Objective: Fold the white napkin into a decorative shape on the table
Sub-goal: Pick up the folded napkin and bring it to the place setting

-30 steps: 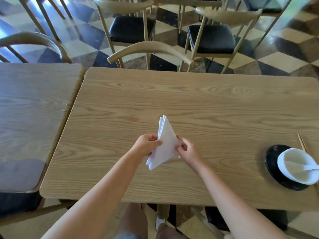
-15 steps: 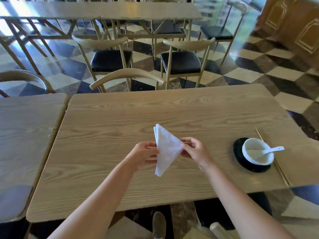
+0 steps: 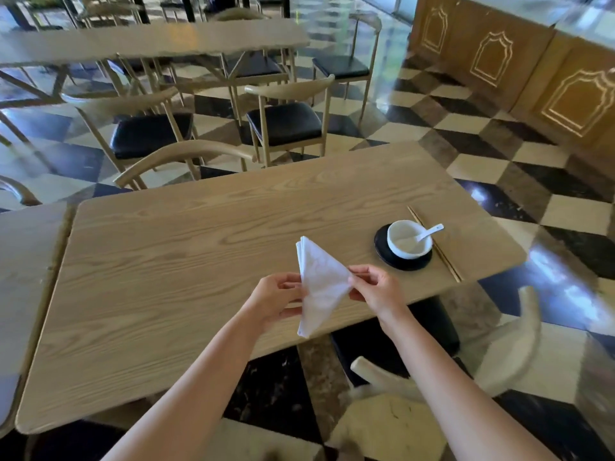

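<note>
Two bare forearms reach in from the near edge and meet over the front of the worktop [image 3: 186, 261]. The left hand [image 3: 276, 299] pinches the left edge of the napkin [image 3: 321, 284], thumb on the near face and fingers curled behind the cloth. The right hand [image 3: 376, 291] pinches the opposite corner, thumb and forefinger closed on the fabric, the other fingers loosely bent.

The napkin hangs between the two hands, lifted off the wood — a white triangle of several layers, its stacked folded edges showing at the top corner beyond the left hand. Its long point hangs down below both hands, past the near edge of the worktop as seen from here.

Below the right forearm stands a pale chair [image 3: 499, 354] with a curved back.

Beyond the right hand, well apart from it, a black plate [image 3: 382, 252] lies on the worktop with a white bowl [image 3: 407, 241] on it; a white spoon [image 3: 431, 231] leans in the bowl, handle pointing away to the right. Chopsticks [image 3: 436, 246] lie just beside the plate on its far right side.

Left of the left hand a second table [image 3: 23, 261] butts against the worktop. Farther off stand chairs with black seats [image 3: 286, 123] on a checkered floor [image 3: 482, 168] — and wood panelling [image 3: 532, 71] at the far right.
</note>
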Demonstrator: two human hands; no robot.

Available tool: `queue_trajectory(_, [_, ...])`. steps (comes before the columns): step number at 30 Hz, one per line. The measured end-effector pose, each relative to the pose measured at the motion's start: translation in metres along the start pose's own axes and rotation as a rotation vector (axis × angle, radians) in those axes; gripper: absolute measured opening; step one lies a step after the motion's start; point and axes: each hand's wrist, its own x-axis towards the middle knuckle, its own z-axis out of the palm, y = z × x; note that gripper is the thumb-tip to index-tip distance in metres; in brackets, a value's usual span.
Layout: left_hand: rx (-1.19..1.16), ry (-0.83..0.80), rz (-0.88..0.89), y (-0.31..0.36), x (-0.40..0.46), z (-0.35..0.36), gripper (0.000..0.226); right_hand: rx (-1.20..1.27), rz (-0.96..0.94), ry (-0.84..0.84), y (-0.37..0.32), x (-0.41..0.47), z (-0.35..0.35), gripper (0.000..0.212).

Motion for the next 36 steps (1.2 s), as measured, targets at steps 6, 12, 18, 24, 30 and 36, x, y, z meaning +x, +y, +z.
queue_trajectory(6, [0.001, 0.018, 0.099, 0.009, -0.005, 0.084, 0.022, 0.053, -0.078, 0.039, -0.012, -0.006, -0.081, 0.014])
queue_trajectory(12, [-0.080, 0.074, 0.170, 0.019, 0.003, 0.195, 0.017, 0.049, -0.153, 0.001, -0.034, 0.009, -0.187, 0.015])
queue_trajectory(18, [-0.126, 0.139, 0.223, 0.039, 0.029, 0.283, 0.015, 0.011, -0.172, -0.049, -0.058, 0.043, -0.275, 0.015])
queue_trajectory(24, [-0.176, 0.147, 0.246, 0.053, 0.070, 0.343, 0.019, -0.065, -0.183, 0.004, -0.070, 0.083, -0.330, 0.013])
queue_trajectory(30, [-0.104, 0.070, 0.178, 0.041, 0.120, 0.381, 0.030, -0.122, -0.064, 0.058, -0.055, 0.123, -0.367, 0.010])
queue_trajectory(36, [-0.039, 0.190, 0.122, 0.024, 0.184, 0.405, 0.035, -0.209, 0.008, 0.017, -0.024, 0.184, -0.385, 0.010])
